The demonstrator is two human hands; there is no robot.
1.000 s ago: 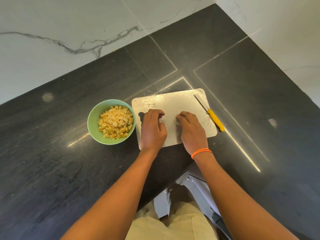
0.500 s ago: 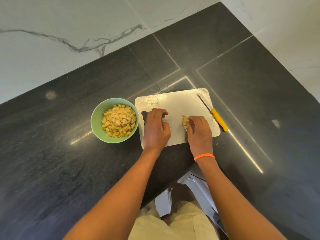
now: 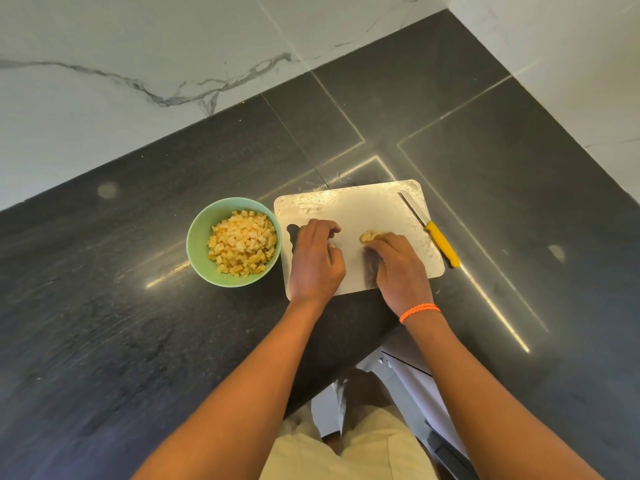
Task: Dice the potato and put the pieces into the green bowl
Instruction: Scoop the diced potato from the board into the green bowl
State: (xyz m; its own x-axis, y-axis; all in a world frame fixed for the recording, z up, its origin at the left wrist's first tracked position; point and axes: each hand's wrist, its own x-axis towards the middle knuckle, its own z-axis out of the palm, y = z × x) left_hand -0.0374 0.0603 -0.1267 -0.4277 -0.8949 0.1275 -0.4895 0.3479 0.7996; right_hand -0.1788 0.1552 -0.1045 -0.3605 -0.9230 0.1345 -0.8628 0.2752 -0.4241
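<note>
Gathering the last potato pieces (image 3: 370,235) under curled fingers, the right hand (image 3: 398,268) rests on the cutting board (image 3: 374,206); the left hand (image 3: 317,261), loosely curled, apparently holds nothing. A cupped, complete scoop should reach the green bowl (image 3: 201,240) just left, knife (image 3: 440,240) parked aside.

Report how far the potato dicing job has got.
Done: the round green bowl holds most diced potato cubes; the yellow-handled knife lies set down. In hand: right hand gathers a last small clump on the white cutting board. Left: moving it to the bowl.
</note>
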